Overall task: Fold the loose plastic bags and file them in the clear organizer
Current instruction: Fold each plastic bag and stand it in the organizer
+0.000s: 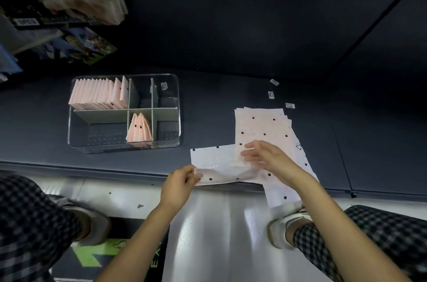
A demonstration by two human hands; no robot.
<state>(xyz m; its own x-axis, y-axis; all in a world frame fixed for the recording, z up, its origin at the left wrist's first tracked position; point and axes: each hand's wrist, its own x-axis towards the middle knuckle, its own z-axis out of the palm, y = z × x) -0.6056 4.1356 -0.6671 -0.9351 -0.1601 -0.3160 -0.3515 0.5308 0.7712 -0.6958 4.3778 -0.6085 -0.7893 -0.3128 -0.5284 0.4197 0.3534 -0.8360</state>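
Head view: two hands, left hand [179,183] and right hand [265,154], fold one bag [215,164].

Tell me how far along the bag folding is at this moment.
Done: a row of folded bags fills the organizer's back-left section, a few more the front middle. In hand: the left hand pinches a flat bag while the right hand presses it. Left: the loose stack.

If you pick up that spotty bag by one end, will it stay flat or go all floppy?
Probably floppy: the spotted bag already buckles and wrinkles where the left hand pinches its end. It looks thin and light, so it would likely droop. Its glossy film may slide easily on the stack of bags.
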